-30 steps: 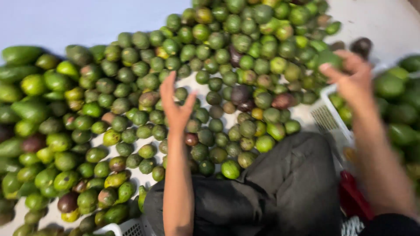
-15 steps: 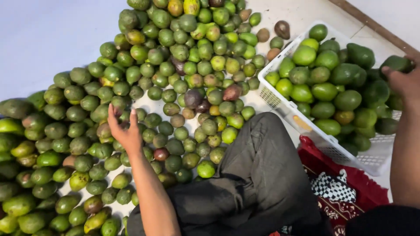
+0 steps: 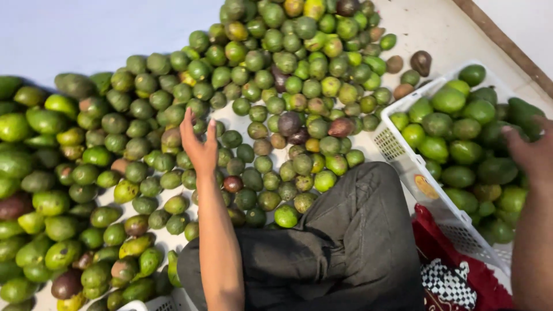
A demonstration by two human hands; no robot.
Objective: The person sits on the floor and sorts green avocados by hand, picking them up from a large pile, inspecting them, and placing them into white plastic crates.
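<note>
Avocados (image 3: 271, 86) heaped on pale floor (image 3: 86, 34), white crate (image 3: 403, 155) rt.

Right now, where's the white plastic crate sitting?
In the head view the white crate sits at the right, beside the person's dark-trousered knee, filled with green avocados; the right hand is over its far side.

A pale floor (image 3: 86, 29) lies beneath everything, with a brown wooden strip (image 3: 507, 46) running along its upper right edge. Dark grey trousers (image 3: 345, 247) cover a bent knee at bottom centre. Beside them lies a red cloth (image 3: 449, 242) with a black-and-white checkered patch (image 3: 446, 282).
</note>
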